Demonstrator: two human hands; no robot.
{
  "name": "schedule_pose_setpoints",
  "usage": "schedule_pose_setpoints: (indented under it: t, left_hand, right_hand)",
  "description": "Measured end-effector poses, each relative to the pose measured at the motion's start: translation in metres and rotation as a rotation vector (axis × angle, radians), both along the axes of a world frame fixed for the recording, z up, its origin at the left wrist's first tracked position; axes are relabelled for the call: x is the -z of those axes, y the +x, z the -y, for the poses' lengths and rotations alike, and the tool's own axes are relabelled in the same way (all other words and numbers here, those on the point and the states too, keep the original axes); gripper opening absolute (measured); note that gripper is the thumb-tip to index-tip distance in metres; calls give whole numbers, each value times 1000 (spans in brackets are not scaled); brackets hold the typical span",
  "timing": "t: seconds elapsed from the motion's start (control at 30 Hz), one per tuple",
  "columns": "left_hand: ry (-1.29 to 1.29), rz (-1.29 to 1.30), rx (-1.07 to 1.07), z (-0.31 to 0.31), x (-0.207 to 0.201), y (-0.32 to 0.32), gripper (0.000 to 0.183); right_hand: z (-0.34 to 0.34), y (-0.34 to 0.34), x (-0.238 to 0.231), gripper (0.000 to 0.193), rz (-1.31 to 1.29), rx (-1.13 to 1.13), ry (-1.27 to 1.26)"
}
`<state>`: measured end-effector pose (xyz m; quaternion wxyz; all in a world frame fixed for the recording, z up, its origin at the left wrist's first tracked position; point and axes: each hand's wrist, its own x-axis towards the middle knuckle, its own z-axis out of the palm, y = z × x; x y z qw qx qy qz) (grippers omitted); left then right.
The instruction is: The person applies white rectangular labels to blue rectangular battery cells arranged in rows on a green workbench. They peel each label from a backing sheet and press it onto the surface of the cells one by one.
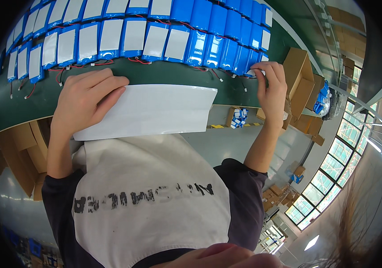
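Note:
My left hand point(86, 100) is closed on the upper left edge of a white sheet point(164, 109), thumb against fingers. The sheet spans the table's near edge in front of my torso, its right end free. My right hand point(270, 85) reaches to the right end of the nearest row of blue battery packs point(195, 47). Its thumb and fingertips pinch a small white patch point(252, 73) at the last pack's near end; the fingers partly hide it. Many packs to the left carry white rectangular patches point(111, 35) on top, while several to the right show bare blue wrap.
Red and black leads with white connectors point(220, 79) stick out from the packs over the green tabletop point(155, 73). An open cardboard box point(299, 80) stands beside my right hand. Another box point(25, 152) sits below the table at left. A small box of blue-and-white items point(239, 118) is beyond the near edge.

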<state>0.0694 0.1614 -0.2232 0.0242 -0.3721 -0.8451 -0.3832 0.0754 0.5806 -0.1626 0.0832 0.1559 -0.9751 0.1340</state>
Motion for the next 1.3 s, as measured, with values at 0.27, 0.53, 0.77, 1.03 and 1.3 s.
schedule_pose_setpoints:
  t: [0.27,0.53,0.77,1.03,1.3]
  left_hand:
    - [-33,11,-6,1,-1,0,13]
    - [19,-30,-6,0,-1,-3,14]
    - [-73,-98,24,7,8,2,12]
    - [-14,-190,-495,134,-77,-31,19]
    - [-661,-120,-813,211,-85,-64,53]
  right_hand:
    - [18,14,27,26,-255,207,-48]
    - [19,20,42,35,-348,200,76]
    - [23,15,43,40,-290,105,103]
    - [22,20,60,35,-356,286,28]
    - [16,27,66,31,-604,455,-72]
